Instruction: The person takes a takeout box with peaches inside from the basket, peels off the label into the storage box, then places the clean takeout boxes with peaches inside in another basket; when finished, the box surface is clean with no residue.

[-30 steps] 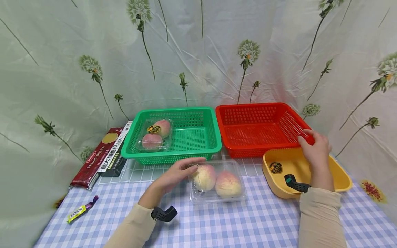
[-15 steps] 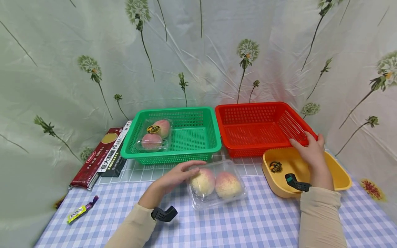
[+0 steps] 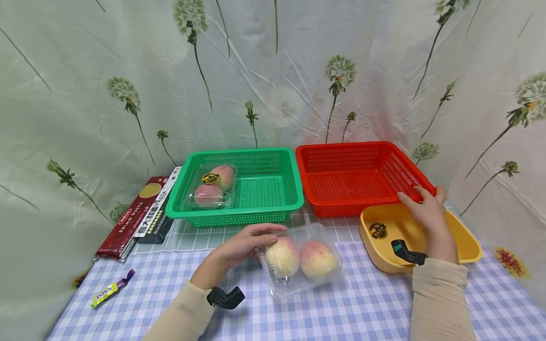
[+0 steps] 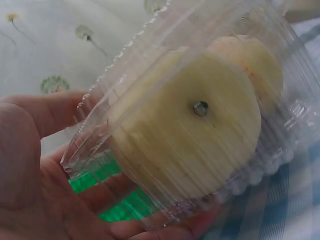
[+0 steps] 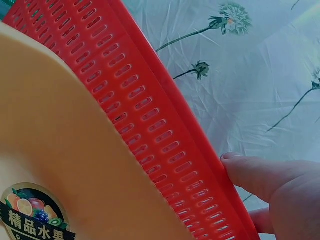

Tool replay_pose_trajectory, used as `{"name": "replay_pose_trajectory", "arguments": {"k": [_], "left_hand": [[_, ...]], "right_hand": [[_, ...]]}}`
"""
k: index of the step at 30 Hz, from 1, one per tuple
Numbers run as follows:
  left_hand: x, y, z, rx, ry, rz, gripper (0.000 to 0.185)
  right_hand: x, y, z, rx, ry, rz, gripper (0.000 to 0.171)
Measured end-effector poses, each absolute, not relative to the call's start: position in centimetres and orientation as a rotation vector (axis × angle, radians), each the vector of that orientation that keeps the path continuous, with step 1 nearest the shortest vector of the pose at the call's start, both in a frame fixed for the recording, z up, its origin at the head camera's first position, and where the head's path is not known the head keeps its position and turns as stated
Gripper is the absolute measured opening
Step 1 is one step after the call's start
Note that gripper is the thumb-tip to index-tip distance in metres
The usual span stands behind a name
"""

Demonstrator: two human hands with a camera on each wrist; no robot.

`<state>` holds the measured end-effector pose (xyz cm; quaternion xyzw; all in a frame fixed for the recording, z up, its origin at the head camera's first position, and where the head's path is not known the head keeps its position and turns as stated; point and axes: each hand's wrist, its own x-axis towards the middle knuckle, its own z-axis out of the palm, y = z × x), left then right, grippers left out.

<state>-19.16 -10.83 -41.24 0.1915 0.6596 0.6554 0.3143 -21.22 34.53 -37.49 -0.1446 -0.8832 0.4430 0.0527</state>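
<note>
Two baskets stand side by side at the far end of the table (image 3: 128, 308): the left basket (image 3: 256, 208) holds a fruit pack (image 3: 212, 185), and the right basket (image 3: 324, 201) stands behind a tub (image 3: 467, 244). Boxes (image 3: 145, 210) lie far left. A second fruit pack (image 3: 300, 259) sits near centre, and a wrapper (image 3: 112, 288) near left.

The clamshell (image 3: 302, 259) is thin clear plastic, ribbed and glossy, over two matt, downy peaches (image 3: 298, 258). The red basket (image 3: 358, 177) and green basket (image 3: 239, 187) are perforated plastic with a slight sheen. The yellow tray (image 3: 467, 241) is smooth matt plastic with a glossy sticker (image 3: 378, 230). The tablecloth (image 3: 362, 308) is checked cloth. The backdrop (image 3: 273, 71) is creased floral fabric. The pasta packs (image 3: 141, 213) look glossy.
</note>
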Motion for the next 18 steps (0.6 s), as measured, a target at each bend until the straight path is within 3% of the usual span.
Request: {"name": "replay_pose_trajectory", "arguments": {"k": [9, 18], "left_hand": [[-17.8, -9.8, -38.3, 0.484, 1.629, 1.895, 0.041], [-18.3, -7.2, -35.4, 0.253, 1.417, 2.202, 0.041]], "right_hand": [[-21.2, 34.4, -37.5, -0.445, -2.678, 1.366, 0.081], [-21.2, 34.4, -37.5, -0.459, -2.678, 1.378, 0.081]]}}
